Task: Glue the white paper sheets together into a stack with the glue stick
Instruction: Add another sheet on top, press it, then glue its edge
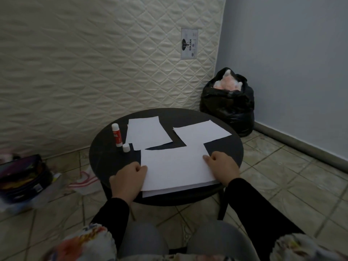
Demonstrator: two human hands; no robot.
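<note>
Both hands, left (130, 177) & right (222, 165), press paper stack (175, 166) edges, holding nothing. Risk: top sheet skews, misaligned bond; uncapped glue stick (116, 134) beyond left hand dries.

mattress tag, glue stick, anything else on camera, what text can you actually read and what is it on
"GAJAH": on the label sewn to the quilted mattress, printed sideways beside a dark logo.
Smaller print on that label: too small to read.
Glue stick red wrapper: has markings, too blurred to read.
Pouch on the floor at left: a pale patch, unreadable.
Paper sheets: blank.
</note>
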